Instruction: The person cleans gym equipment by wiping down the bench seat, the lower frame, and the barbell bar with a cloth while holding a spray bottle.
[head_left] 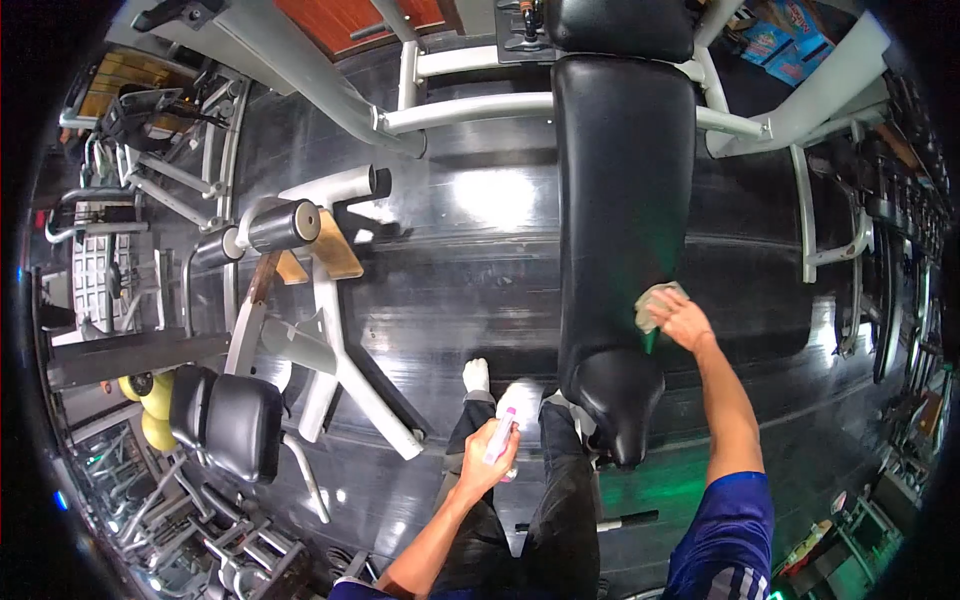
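Note:
My right hand (pixel 682 318) is closed on a pale, crumpled cloth (pixel 654 306), which lies against the right edge of a long black padded bench (pixel 625 200). My left hand (pixel 490 450) is wrapped round a small white and pink bottle (pixel 504 432), held in front of my legs and left of the bench's near end. The bench's narrow, rounded near pad (pixel 622 400) sits between my two hands.
At the left stands a white-framed machine (pixel 345 350) with black rollers (pixel 285 226) and a black seat (pixel 243 425). White frame posts (pixel 830 90) flank the bench's far end. Dumbbell racks (pixel 900 220) line the right. A short bar (pixel 625 521) lies near my feet.

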